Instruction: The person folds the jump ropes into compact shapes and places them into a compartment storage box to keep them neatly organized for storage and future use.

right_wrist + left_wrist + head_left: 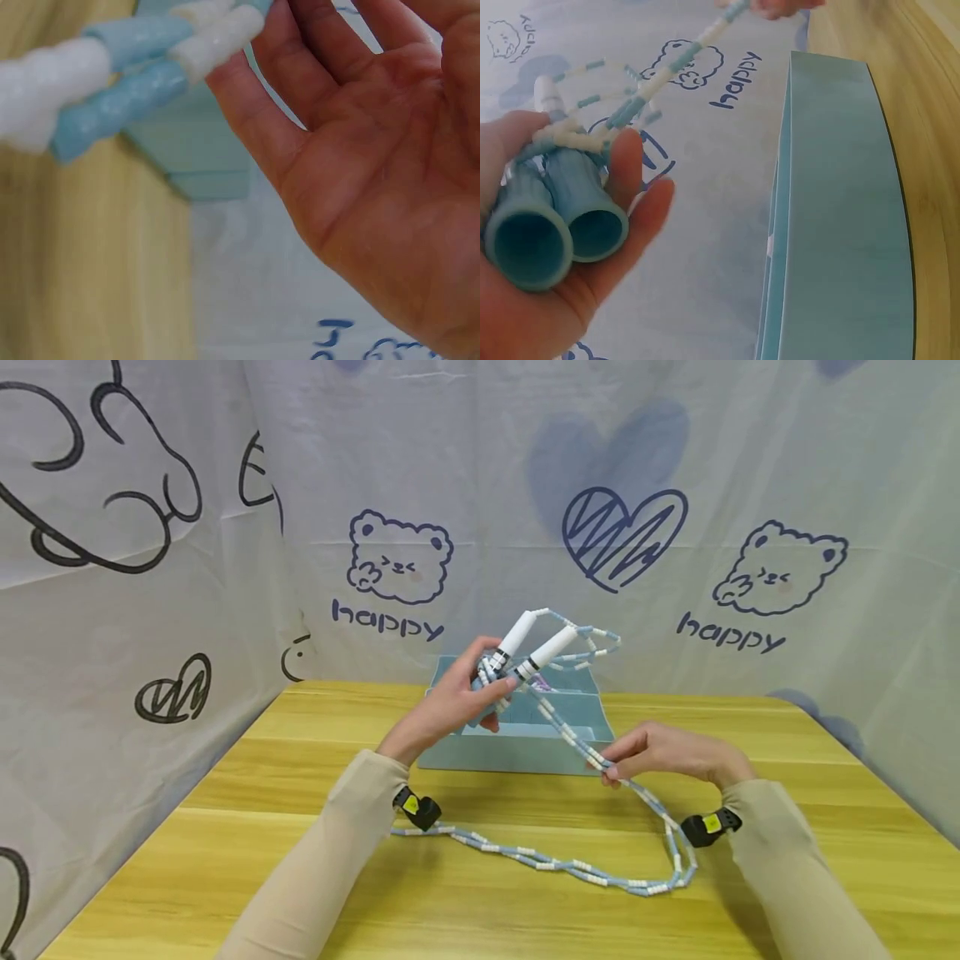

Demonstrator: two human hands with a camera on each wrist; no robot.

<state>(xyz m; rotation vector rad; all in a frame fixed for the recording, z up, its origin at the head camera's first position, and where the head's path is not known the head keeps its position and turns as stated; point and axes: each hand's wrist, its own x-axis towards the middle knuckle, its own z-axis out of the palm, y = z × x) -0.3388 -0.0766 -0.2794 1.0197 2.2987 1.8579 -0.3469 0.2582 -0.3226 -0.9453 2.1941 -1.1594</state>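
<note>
My left hand [468,689] grips both handles of a beaded jump rope [562,727], raised in front of a light blue box. The handles [529,244] have hollow blue ends, which face the left wrist camera; their white ends [553,647] point up and to the right. Some blue-and-white rope is wrapped round the handles, and a small loop sticks out beyond them. My right hand [667,753] pinches the doubled rope between thumb and fingers, lower and to the right. From there the rope [124,82] hangs down and curves back left along the table.
The light blue open box [517,756] stands behind the hands, with a small purplish item inside it. The wooden table [247,802] reaches back to a white printed curtain [480,485]. Both wrists wear black camera straps.
</note>
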